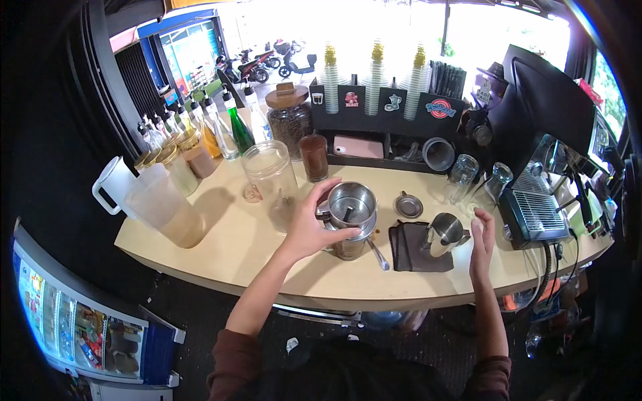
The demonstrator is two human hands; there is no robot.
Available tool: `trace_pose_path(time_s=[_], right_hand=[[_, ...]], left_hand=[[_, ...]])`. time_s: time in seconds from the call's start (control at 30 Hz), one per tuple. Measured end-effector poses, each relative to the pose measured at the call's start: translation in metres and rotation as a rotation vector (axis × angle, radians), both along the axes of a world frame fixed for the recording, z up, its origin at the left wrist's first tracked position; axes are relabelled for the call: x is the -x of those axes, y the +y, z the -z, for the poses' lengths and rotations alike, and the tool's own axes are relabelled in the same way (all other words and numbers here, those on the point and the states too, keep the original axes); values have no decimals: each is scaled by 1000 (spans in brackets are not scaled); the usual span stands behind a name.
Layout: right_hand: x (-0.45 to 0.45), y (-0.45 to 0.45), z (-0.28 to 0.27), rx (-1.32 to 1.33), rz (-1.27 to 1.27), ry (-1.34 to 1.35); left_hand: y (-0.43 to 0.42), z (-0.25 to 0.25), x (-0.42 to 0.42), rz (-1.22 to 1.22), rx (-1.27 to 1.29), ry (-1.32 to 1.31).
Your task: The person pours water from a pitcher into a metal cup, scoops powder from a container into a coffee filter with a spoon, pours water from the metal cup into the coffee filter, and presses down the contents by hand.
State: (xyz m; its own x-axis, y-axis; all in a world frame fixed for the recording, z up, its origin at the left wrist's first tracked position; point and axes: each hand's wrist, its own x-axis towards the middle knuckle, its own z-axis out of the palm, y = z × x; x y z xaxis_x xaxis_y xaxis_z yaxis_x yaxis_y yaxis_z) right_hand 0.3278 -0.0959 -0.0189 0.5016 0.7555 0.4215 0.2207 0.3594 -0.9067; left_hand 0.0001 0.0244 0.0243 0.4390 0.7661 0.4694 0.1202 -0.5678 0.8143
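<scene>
Pale counter [328, 283], metal cup [354, 202] in left hand [310, 228]

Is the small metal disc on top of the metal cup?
No, the metal disc lies on the counter, right of the metal cup that the left hand holds.

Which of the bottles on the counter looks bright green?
The bottle second from the bean jar, just left of a clear bottle; only its contents look green, not clear or amber.

single head-worn view, wide, curved at edges; faces forward and down, close above counter [231, 257], motorbikes [253, 71] far off.
</scene>
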Motion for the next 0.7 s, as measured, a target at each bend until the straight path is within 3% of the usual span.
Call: trace_pose_path(time_s=[0.1,0.23,0.3,0.4,0.43,0.5,0.63,0.7], right_hand=[[7,5,-5,-70,70,-244],[42,1,-33,-112,137,-375],[59,-1,-40,-152,159,-424],[93,5,-58,-209,108,-646],[110,6,-69,-208,118,-647],[150,13,-94,-139,-58,-839],[215,46,-115,-113,-286,-883],[245,63,-117,-136,-351,-971]], left_hand=[[2,4,9,30,-91,-118],[-9,12,52,-80,-146,-430],[-5,24,78,-312,-83,-663],[17,47,98,-471,-28,-440],[30,66,99,-460,-28,-441],[53,101,91,-390,90,-179],[51,87,85,-322,2,-173],[52,72,96,34,537,-430]])
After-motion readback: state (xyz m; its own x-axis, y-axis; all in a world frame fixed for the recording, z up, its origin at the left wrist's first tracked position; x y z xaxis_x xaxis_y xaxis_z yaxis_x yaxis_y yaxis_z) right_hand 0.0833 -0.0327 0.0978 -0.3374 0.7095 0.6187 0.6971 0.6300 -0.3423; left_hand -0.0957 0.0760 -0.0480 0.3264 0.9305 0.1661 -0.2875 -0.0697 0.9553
